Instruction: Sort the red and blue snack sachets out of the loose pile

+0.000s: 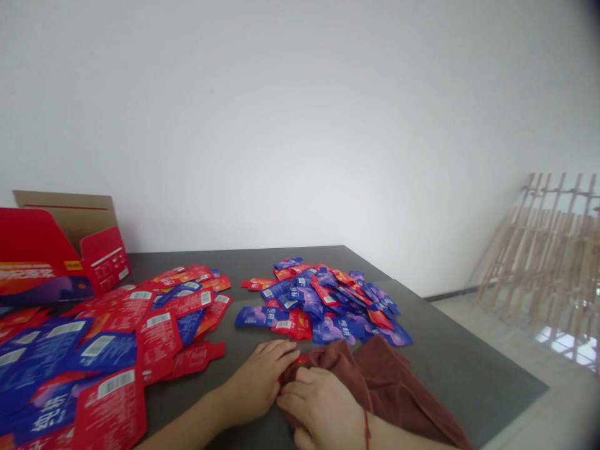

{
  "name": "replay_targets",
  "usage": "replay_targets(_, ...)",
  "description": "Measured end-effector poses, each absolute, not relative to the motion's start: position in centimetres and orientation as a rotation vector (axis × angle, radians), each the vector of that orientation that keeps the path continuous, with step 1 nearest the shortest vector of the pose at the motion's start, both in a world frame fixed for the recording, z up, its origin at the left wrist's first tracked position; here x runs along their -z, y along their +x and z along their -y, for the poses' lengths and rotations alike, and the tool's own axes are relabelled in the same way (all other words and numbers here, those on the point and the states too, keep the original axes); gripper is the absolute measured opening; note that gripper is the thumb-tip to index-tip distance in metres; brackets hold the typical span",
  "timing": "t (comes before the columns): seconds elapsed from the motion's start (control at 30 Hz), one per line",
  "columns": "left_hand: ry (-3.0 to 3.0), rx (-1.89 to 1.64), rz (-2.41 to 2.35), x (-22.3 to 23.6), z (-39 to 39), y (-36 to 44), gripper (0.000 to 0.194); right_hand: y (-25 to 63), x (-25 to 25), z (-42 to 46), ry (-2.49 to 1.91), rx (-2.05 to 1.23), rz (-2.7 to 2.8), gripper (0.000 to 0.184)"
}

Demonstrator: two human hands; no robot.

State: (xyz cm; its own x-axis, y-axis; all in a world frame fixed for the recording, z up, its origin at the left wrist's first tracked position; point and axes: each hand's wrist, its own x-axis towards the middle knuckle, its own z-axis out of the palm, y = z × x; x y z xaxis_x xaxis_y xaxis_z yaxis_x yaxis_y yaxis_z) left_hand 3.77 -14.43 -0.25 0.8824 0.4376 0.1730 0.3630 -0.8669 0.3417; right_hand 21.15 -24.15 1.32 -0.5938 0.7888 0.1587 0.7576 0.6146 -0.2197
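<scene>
Right hand (319, 406) gripping a brown towel (379, 381), left hand (255, 384) beside it on a dark table (469, 369)

The right hand closes over the towel's folds, a red string (367, 431) at its wrist. The left hand lies half-curled against the towel, fingertips at a red sachet (294, 360) poking from the cloth; whether they grip it is unclear. Beyond the towel sits a heap of blue and red sachets (319, 300). Left of the towel spread larger red and blue packets (107, 356), an open red carton (60, 250) behind them. Right of the towel, past the table's edge, a wooden lattice (539, 250) leans against the wall (300, 125).
</scene>
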Motion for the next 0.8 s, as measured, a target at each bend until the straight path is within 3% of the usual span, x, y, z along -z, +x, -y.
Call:
replay_targets(0.17, 2.76, -0.306, -0.588, -0.3, 14.5, 3.6, 0.075, 24.2, -1.2, 24.7, -1.07, -0.255, 2.57, 0.042)
replay_targets(0.33, 2.791, -0.293, -0.588, -0.2, 14.4, 3.8, 0.076, 27.8, -1.9, 25.3, -1.22, -0.251, 2.344, 0.052)
replay_targets(0.7, 2.614, -0.505, -0.734, 0.4, 16.1, 4.5, 0.065, 24.0, -0.7, 22.5, -1.257, -0.186, 2.295, 0.043)
replay_targets(0.8, 2.607, -0.42, -0.752, 0.2, 16.7, 5.0, 0.072, 24.6, -0.7, 22.7, -1.386, -0.166, 2.209, 0.043)
